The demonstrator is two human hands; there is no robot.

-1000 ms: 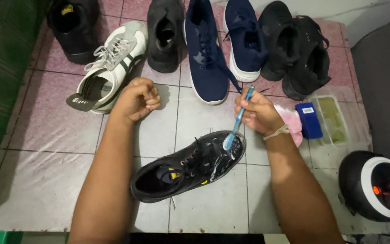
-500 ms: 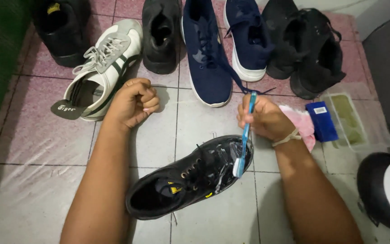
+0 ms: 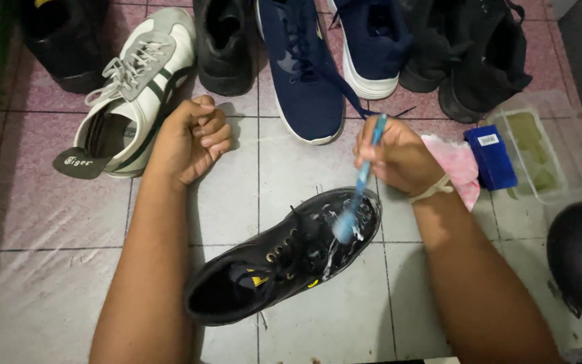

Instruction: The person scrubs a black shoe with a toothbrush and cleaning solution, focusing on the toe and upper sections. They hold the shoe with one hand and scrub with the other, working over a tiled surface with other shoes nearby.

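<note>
Black shoe (image 3: 284, 263) laid on its side on tiled floor (image 3: 48, 269), centre of view, between both forearms. Laces black, eyelets gold, yellow tag seen inside opening. Toe area smeared with white foam. Blue toothbrush (image 3: 362, 182) gripped in closed right hand (image 3: 395, 158), bristle end pressed on foamy toe. Left hand (image 3: 193, 138) curled into fist, nothing held, parked beside white sneaker (image 3: 136, 94). Pink cloth (image 3: 459, 168) just beside right wrist.

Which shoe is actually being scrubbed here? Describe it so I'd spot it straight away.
Start at the row of shoes along the top of the tiled floor, then drop down between the two forearms. There lies one black lace-up shoe, alone and slanted, under the blue brush in the right hand. Only it has white foam on its toe.
</note>
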